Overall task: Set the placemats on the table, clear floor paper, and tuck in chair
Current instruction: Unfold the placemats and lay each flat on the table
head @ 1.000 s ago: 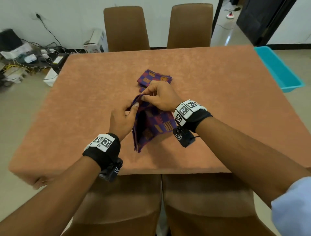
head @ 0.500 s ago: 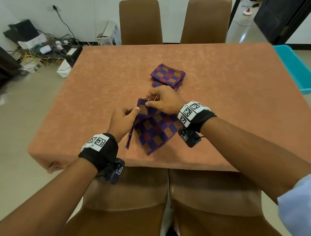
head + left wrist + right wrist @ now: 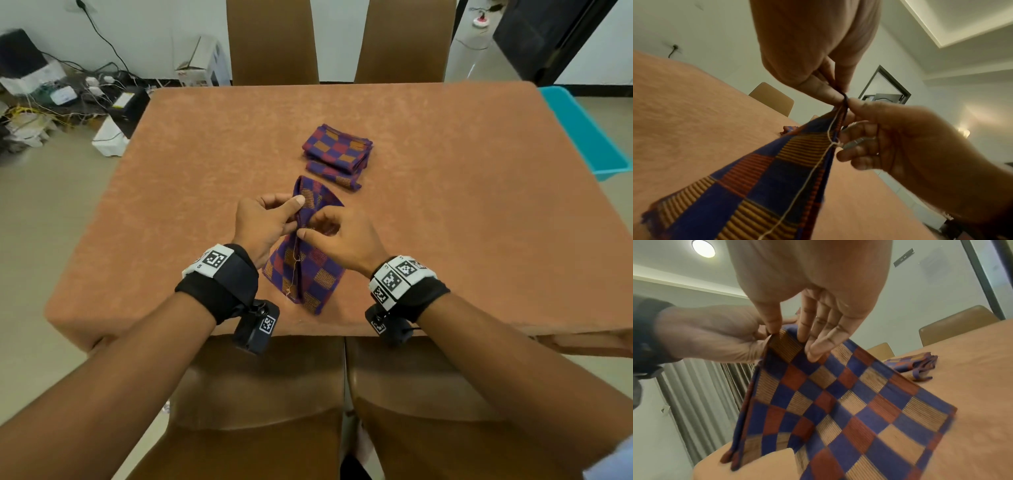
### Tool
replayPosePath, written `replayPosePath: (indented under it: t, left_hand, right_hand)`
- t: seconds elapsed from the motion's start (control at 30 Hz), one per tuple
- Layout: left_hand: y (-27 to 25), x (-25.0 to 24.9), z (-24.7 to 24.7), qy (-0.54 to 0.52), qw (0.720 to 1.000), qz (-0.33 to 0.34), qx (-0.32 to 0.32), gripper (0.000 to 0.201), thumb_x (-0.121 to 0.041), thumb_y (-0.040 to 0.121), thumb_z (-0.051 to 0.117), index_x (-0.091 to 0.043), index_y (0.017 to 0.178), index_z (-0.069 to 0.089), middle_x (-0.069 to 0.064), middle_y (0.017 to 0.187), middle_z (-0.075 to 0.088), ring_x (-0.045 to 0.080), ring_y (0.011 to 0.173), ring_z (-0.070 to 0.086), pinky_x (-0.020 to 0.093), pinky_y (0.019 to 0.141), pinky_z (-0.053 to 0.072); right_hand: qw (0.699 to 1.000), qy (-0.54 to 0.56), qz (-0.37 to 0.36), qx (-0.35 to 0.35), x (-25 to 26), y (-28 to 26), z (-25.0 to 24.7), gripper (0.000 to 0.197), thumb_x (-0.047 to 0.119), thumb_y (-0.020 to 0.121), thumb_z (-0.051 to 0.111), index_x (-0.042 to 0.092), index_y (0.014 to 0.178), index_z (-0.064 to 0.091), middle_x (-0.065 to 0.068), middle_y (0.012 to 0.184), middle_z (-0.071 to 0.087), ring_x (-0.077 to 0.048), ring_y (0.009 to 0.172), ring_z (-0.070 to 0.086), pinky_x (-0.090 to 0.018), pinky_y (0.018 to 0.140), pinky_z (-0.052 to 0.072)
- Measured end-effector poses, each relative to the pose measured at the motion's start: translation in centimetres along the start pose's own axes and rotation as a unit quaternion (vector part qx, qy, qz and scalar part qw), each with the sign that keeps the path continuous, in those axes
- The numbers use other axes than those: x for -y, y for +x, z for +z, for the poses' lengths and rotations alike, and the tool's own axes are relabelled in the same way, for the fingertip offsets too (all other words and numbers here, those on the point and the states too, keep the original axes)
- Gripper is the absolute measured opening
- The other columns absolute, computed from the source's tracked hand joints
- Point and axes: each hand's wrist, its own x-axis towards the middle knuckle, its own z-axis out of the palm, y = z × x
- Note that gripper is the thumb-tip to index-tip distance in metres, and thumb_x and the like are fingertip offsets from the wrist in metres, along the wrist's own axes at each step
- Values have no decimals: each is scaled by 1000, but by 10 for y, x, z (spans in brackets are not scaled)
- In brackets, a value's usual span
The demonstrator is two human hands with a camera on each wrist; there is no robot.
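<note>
placemat [image 3: 308,274]: checked, part-folded, lower end on counter [image 3: 445,222] | left grip [image 3: 263,226]: pinching its upper edge | right grip [image 3: 346,240]: pinching same edge | folded stack [image 3: 337,149]: on counter just beyond

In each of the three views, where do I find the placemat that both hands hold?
Head: the held placemat is in the centre, pinched between the left hand and the right hand.
Left wrist: the held placemat hangs from the pinch toward the lower left.
Right wrist: the held placemat fills the centre and lower right.
Shared landmark: the far chairs beyond the table.
</note>
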Motion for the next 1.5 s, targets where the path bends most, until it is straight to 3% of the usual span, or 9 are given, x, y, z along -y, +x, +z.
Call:
replayPosePath:
  t: [0.23, 0.4, 0.5, 0.63, 0.73, 0.87, 0.93, 1.27, 1.5]
  left_hand:
    - [-10, -5, 6, -31, 999, 10, 9, 7, -14, 86, 75, -13, 81, 70, 7, 76, 66, 7, 62, 67, 21, 59, 56]
    - [-11, -9, 0, 6, 999, 34, 23, 7, -17, 90, 71, -16, 85, 67, 7, 79, 69, 13, 68, 67, 23, 61, 59]
    - [-8, -12, -7, 40, 996, 75, 12, 16, -12, 99, 58, -19, 86, 52, 3, 80, 68, 12, 72, 68, 27, 62, 59]
    - [-2, -17, -23, 120, 984, 128, -6, 20, -10, 100, 55, -23, 86, 48, -6, 61, 61, 9, 61, 60, 27, 57, 52]
    - [4, -22, -47, 266, 943, 199, 29, 12, -13, 94, 57, -25, 91, 56, -1, 68, 60, 11, 61, 56, 29, 60, 45]
    - [4, -32, -83, 532, 791, 289, 87, 18, -21, 87, 65, -19, 104, 71, -1, 80, 66, 27, 78, 63, 34, 67, 46]
    - [10, -39, -99, 587, 755, 285, 67, 19, -19, 89, 67, -14, 106, 74, 9, 93, 71, 34, 89, 64, 36, 70, 46]
    - [84, -145, -164, 578, 710, 386, -112, 25, -12, 87, 62, -5, 108, 75, 23, 102, 65, 45, 97, 58, 46, 79, 45]
    - [79, -152, -207, 520, 702, 462, -151, 37, -7, 79, 48, -7, 101, 78, 18, 96, 63, 39, 95, 54, 42, 78, 42]
  right_hand:
    - [995, 96, 32, 8, 4, -7, 10, 8, 29, 88, 68, 25, 84, 74, 9, 74, 73, -5, 69, 67, -28, 64, 53]
    - [995, 96, 32, -18, 3, -1, -1, 30, 17, 84, 62, 28, 57, 54, 12, 52, 53, -3, 50, 47, -26, 54, 38]
    - [995, 80, 28, -59, 2, 8, -13, 18, 23, 79, 56, 19, 63, 54, 4, 58, 56, -13, 55, 50, -34, 55, 42]
    - [999, 7, -1, -45, 6, 26, -41, 13, 24, 79, 54, 15, 72, 60, 5, 61, 57, -4, 53, 46, -30, 56, 39]
    - [995, -91, -45, 6, 12, 43, -72, 18, 19, 84, 56, 14, 91, 72, 10, 75, 66, -1, 62, 54, -23, 62, 38]
    - [974, -207, -63, 72, 22, 72, -105, 20, 18, 95, 59, 22, 108, 75, 13, 93, 65, -7, 83, 56, -22, 70, 38]
    - [965, -231, -65, 104, 28, 87, -108, 20, 20, 96, 60, 23, 108, 75, 10, 92, 67, -10, 85, 59, -24, 75, 40]
    - [939, -321, -121, -3, 99, 167, -143, 28, 11, 92, 58, 22, 111, 76, -2, 113, 72, -25, 106, 64, -34, 93, 49]
    - [948, -266, -168, -54, 109, 144, -116, 28, 12, 89, 58, 21, 108, 77, -3, 101, 71, -25, 95, 65, -37, 81, 51]
